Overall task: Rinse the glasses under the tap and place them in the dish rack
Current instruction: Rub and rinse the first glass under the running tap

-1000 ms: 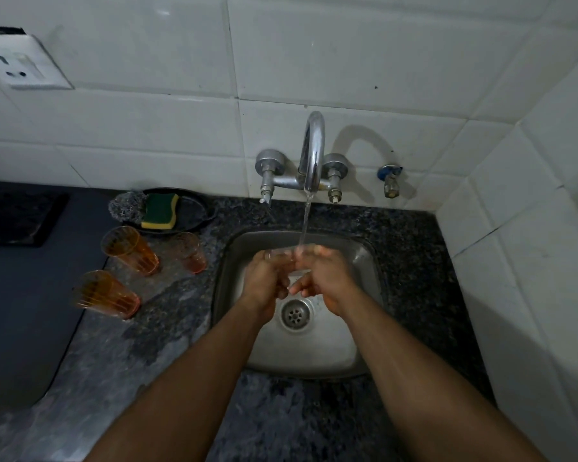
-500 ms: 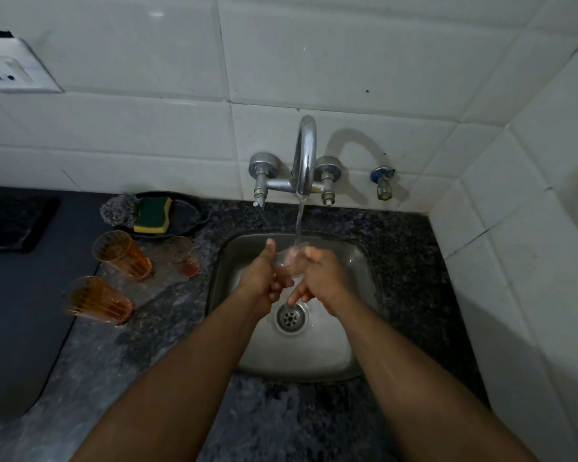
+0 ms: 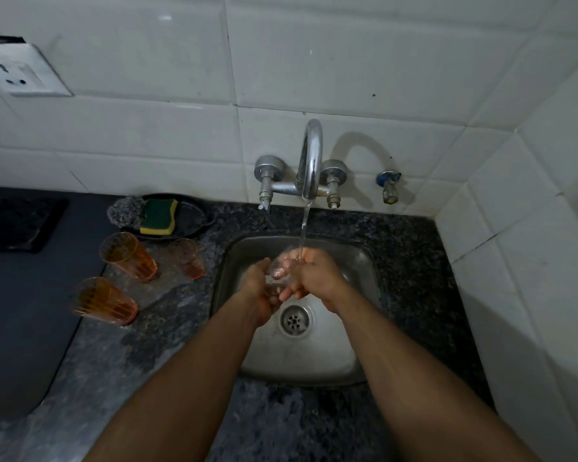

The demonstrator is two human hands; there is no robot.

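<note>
Over the steel sink (image 3: 357, 358), my left hand (image 3: 259, 291) and my right hand (image 3: 314, 278) hold a small clear glass (image 3: 278, 273) between them. Water runs from the chrome tap (image 3: 311, 161) onto my right hand and the glass. The left hand's fingers curl round the lower part of the glass; the right hand wraps its upper part. Much of the glass is hidden by my fingers. Three orange-tinted glasses stand on the counter left of the sink: one at the back left (image 3: 127, 256), one by the sink's corner (image 3: 188, 258), one nearer me (image 3: 102, 301).
A dark dish (image 3: 194, 216) with a green-and-yellow sponge (image 3: 159, 216) and a steel scrubber (image 3: 126, 213) sits by the wall. A dark mat (image 3: 20, 295) covers the counter's left part. A small valve (image 3: 388, 185) is on the tiled wall at the right. No dish rack is in view.
My hands have turned the glass slightly under the stream and stay over the sink. The camera has shifted a little; the orange glasses have not moved.
</note>
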